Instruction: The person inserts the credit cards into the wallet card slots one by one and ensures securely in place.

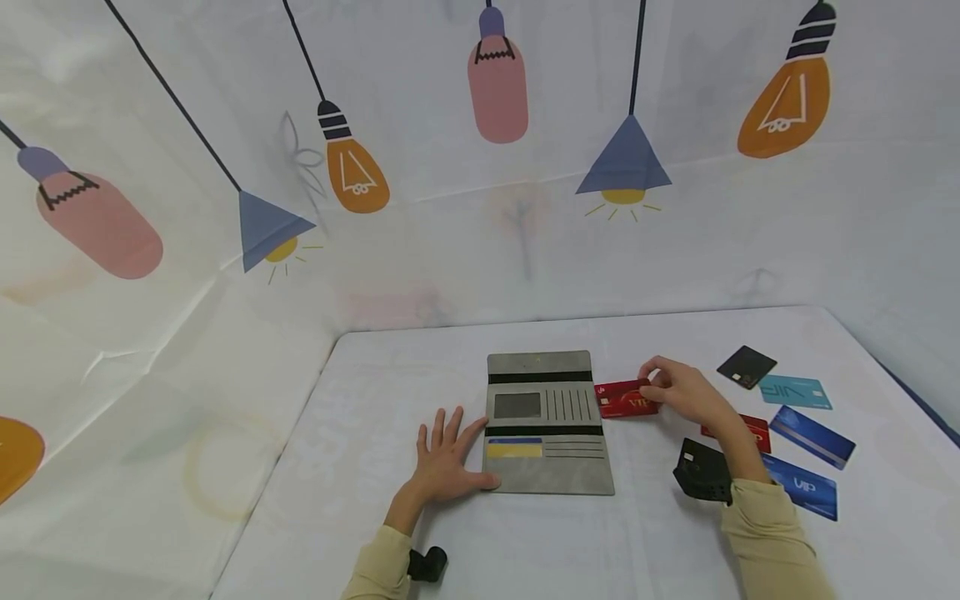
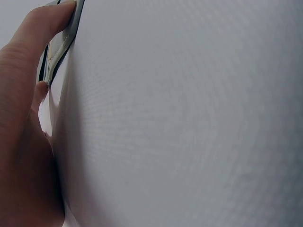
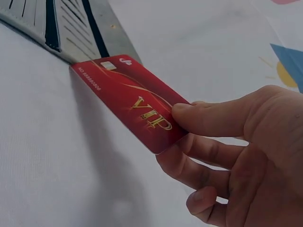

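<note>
A grey wallet (image 1: 551,477) lies unfolded on the table, with black strips, slots and a window on its inner face. A blue-and-yellow strip (image 1: 514,448) shows in its lower part. My left hand (image 1: 442,468) rests with fingers spread at the wallet's left side, the thumb and index fingertip touching its edge. My right hand (image 1: 686,396) pinches a red VIP card (image 3: 128,101) between thumb and fingers, chip end towards the wallet. That card's far end meets the wallet's right edge by the slots; whether it has entered one I cannot tell.
Right of the wallet lie a black card (image 1: 746,367), a teal card (image 1: 797,392), two blue cards (image 1: 813,437) and another red card (image 1: 756,431), partly behind my right wrist. A white cloth covers the table (image 1: 390,383); a lamp-printed sheet (image 1: 450,250) hangs behind.
</note>
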Motion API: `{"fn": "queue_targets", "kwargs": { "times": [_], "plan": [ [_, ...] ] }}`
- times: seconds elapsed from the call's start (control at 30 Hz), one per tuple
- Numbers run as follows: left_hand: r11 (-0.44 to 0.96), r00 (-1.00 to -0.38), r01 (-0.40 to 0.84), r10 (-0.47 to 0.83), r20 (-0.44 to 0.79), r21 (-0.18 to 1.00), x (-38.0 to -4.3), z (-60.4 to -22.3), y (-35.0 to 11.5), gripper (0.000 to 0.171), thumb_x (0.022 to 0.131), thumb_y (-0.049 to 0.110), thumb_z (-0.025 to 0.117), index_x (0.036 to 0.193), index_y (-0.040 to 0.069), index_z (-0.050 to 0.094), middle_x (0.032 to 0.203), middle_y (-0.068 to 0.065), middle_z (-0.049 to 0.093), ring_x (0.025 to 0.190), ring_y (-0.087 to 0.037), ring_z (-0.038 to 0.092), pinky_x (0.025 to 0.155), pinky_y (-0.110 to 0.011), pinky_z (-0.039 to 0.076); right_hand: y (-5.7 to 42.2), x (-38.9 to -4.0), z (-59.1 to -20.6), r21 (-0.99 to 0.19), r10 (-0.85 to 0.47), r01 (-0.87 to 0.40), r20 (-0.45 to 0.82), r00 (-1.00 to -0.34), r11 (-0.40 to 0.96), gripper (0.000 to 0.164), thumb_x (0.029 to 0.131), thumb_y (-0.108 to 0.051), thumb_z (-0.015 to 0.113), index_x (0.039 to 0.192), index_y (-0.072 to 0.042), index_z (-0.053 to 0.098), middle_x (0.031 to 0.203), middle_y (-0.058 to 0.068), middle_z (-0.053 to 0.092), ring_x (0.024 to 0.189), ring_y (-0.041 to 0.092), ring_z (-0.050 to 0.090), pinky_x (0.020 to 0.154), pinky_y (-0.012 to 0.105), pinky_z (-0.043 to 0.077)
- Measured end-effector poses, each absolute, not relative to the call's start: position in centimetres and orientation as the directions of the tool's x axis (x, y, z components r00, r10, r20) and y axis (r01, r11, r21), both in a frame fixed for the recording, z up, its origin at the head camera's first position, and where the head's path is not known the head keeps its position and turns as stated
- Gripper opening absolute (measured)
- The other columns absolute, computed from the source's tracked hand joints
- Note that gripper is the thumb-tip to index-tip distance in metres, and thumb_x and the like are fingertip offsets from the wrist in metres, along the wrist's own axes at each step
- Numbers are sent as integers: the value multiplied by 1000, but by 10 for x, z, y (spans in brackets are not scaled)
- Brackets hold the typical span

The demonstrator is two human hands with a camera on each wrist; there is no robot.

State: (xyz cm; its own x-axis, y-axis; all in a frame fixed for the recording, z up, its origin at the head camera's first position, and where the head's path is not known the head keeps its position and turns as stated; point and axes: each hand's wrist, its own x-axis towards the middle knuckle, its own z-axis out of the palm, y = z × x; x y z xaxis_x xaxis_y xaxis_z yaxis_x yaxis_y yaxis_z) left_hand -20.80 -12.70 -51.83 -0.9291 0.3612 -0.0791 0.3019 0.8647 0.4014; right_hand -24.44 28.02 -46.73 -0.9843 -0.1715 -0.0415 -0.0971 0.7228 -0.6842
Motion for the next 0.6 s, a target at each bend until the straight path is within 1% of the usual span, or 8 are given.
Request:
{"fn": "queue_targets", "kwargs": {
  "times": [0.17,0.33,0.43,0.6],
  "plan": [
    [860,-929,301,361,-75,413,-208,-518,-127,91,76,63,71,152,25,38,164,-16,18,150,-44,2,114,-68,-1,278,-244,-463,-686,-172,-101,-35,-985,720,29,95,-23,65,116,-5,56,91,9,65,83,23,58,65,32,45],
    [862,-929,302,362,-79,408,-207,-517,-127,91,76,63,71,152,25,37,164,-16,18,150,-44,2,114,-68,-1,275,-243,-459,-691,-167,-111,-15,-986,714,28,95,-24,65,115,-6,57,93,9,66,84,23,59,66,32,46],
    [860,-929,301,362,-76,411,-207,-517,-127,91,76,63,71,152,25,37,163,-16,18,150,-44,3,114,-68,0,270,-241,-457,-705,-185,-127,-6,-983,698,28,95,-24,66,114,-5,57,94,10,67,85,23,59,68,32,46],
    [861,-930,301,361,-75,409,-208,-519,-127,91,76,63,71,152,26,37,163,-16,19,150,-44,3,114,-68,0,259,-241,-457,-718,-217,-140,-15,-976,682,27,95,-21,66,114,-4,57,94,9,66,83,21,59,67,32,46]
  ]
}}
